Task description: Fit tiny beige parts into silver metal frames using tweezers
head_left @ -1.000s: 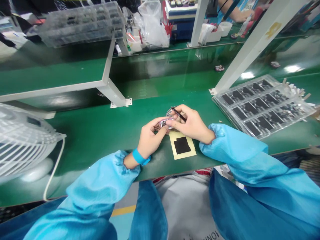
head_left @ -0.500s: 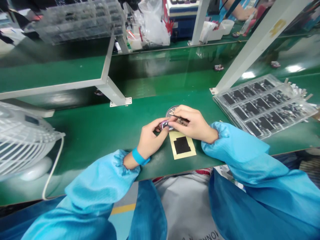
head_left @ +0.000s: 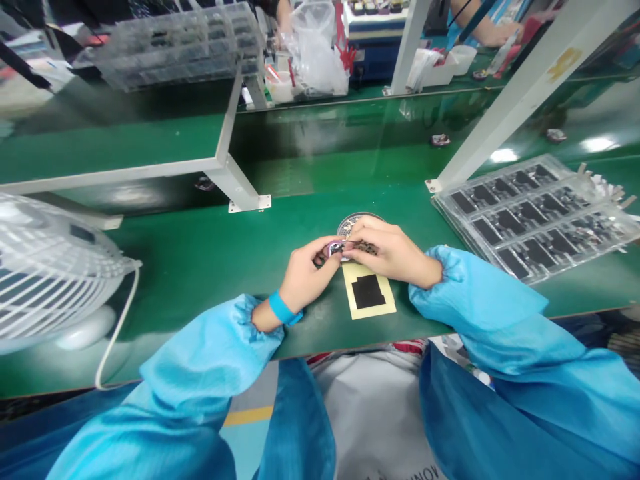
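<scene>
My left hand is closed around a small purple-rimmed electronic device, its pale inner side with dark parts facing up. Thumb and fingers grip its left edge. Close against it from the right, my right hand pinches thin dark tweezers; their tips reach the device and are partly hidden by the fingers. Behind both hands sits a round perforated metal dish with small bits in it, mostly covered by my right hand. Just below the hands lies a yellow sheet with a black cut-out patch.
Clear plastic trays of dark screen-like parts lie at right. A white fan with a cable stands at left. A raised shelf and a slanted white post flank the bench. Across it, a co-worker's hand shows.
The whole view has shifted slightly to the right. The tweezers now lie lower and flatter, with my right fingers closer over the device. My left hand keeps its grip.
</scene>
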`<state>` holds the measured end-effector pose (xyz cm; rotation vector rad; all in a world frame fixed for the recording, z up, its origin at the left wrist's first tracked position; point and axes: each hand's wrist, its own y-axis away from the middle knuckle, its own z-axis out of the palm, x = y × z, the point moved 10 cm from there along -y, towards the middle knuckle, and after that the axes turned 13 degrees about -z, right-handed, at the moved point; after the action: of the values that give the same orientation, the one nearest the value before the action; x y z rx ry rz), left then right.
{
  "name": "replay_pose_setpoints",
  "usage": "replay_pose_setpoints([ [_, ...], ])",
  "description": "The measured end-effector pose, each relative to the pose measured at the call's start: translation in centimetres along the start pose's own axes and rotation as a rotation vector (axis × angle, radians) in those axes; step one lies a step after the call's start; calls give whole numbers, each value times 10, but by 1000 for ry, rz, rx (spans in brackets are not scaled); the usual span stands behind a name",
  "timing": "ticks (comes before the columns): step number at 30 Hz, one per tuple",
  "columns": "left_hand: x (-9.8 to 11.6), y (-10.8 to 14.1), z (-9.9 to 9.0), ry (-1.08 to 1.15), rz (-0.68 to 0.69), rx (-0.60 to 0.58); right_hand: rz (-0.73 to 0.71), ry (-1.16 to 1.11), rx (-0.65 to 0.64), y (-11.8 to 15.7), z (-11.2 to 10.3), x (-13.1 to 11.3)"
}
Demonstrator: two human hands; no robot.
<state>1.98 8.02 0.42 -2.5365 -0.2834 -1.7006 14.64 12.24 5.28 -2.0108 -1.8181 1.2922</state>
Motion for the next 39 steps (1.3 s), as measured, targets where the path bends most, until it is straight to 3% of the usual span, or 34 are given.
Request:
replay_pose_setpoints([
  [5, -7, -6, -4, 124, -37, -12, 51, -29, 103, -3, -18, 9],
  [9, -2, -3, -4, 33, 1, 10, 48, 6, 154, -3, -24, 9],
  [19, -3, 1, -1, -88, 37, 11, -26, 9, 77, 1, -1, 5],
  [25, -3, 0, -1, -114, 48, 6, 29, -19, -60, 0, 11, 5],
  [29, -9, -6, -4, -110, 21, -8, 117, -38, -9, 2, -6, 22],
  [34, -22, -22, -23, -63, -25, 79, 284, 233, -79, 13, -31, 54],
  [39, -40, -52, -41, 31, -48, 119, 255, 265, 71, 10, -47, 45],
])
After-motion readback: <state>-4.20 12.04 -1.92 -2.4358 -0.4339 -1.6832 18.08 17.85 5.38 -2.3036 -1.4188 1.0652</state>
